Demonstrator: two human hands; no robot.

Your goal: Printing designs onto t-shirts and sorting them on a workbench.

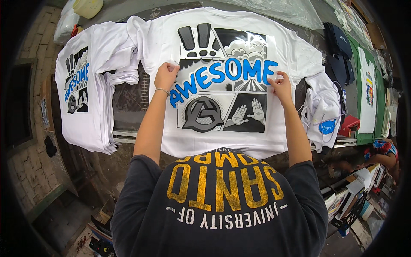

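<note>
A white T-shirt (171, 143) lies spread out in front of me, with sleeves out to both sides. Over its middle sits a clear film sheet (208, 112) carrying a comic-style print in black, grey and white with blue lettering; its glossy surface catches the light. My left hand (166, 78) pinches the sheet's left edge near the upper half. At the opposite edge, slightly lower, my right hand (281, 88) pinches the film between thumb and fingers. Whether the film touches the fabric throughout, I cannot tell.
To the left is a stack of white T-shirts (96, 107), the top one bearing a similar print. On the right are a crumpled white garment (319, 109), dark folded cloth (339, 43) and a red object (349, 125). Clear plastic (282, 10) lies along the far side.
</note>
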